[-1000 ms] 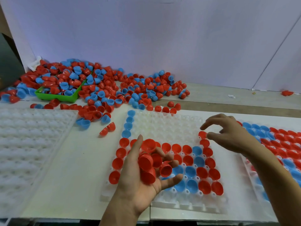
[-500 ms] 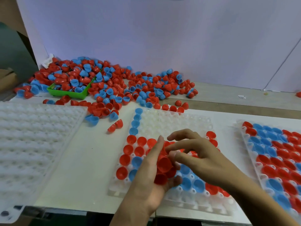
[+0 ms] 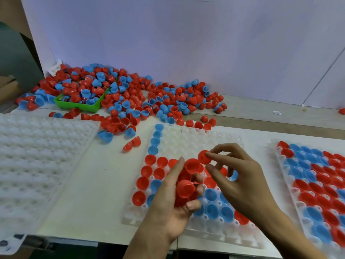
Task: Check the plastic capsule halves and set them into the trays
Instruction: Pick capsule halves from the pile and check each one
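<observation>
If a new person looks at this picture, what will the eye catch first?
First, the big heap of red and blue capsule halves at the back left, spilling over a green bin. Then the two hands over the middle tray: the left hand holds a cluster of red halves, and the right hand pinches one red half.

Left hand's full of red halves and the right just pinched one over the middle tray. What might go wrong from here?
1. The left hand cradles a loose stack of red plastic capsule halves; one may slip onto the filled pockets of the clear middle tray.
2. The right hand pinches a single red half only at its fingertips, so it might drop or land tilted.
</observation>
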